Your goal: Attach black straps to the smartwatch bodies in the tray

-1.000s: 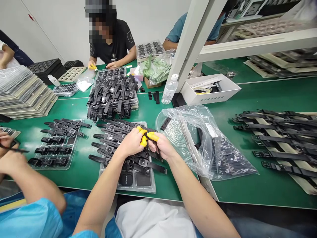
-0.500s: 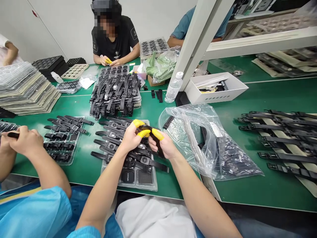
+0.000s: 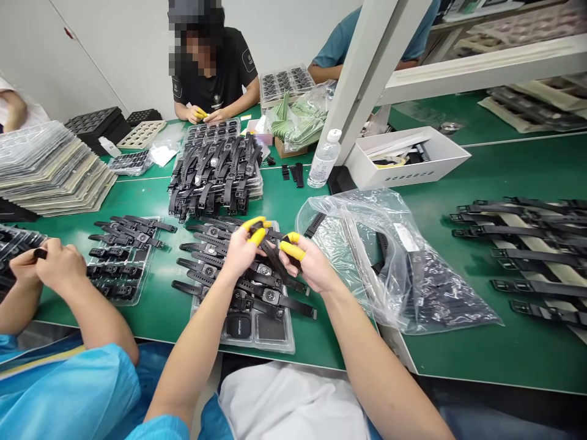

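I see yellow finger cots [image 3: 257,236] on my left hand [image 3: 245,249] and right hand [image 3: 310,264], a blue sleeve [image 3: 160,426] at seven o'clock, and a blue-edged white top [image 3: 293,400] at six.

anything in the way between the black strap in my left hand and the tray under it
Yes: watches with straps lie across much of the tray, below the black strap in your left hand. Nothing visible lies over the two near compartments, though flat dark pieces sit in them.
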Demonstrator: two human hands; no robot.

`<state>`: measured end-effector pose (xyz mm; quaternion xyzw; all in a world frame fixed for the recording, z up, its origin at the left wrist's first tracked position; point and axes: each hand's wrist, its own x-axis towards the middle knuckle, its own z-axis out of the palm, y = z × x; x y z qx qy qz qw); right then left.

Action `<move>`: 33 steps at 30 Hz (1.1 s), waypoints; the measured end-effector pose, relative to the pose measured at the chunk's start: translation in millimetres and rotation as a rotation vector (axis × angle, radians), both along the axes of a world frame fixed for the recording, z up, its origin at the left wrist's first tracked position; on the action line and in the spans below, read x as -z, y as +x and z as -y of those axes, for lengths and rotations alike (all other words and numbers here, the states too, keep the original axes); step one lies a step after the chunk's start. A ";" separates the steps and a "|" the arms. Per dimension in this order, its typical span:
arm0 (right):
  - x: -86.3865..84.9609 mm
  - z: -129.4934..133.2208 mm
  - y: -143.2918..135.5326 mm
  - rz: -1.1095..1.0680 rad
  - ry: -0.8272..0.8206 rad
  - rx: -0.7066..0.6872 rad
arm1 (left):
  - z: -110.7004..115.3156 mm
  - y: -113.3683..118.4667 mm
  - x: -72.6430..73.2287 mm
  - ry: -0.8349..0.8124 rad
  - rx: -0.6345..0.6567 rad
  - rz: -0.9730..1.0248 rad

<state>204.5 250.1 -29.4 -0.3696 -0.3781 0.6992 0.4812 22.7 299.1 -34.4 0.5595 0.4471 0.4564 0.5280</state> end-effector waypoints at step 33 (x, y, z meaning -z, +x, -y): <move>8.7 -3.1 -8.1 -0.128 -0.158 -0.010 | 14.6 -1.5 -2.8 0.612 0.309 -0.675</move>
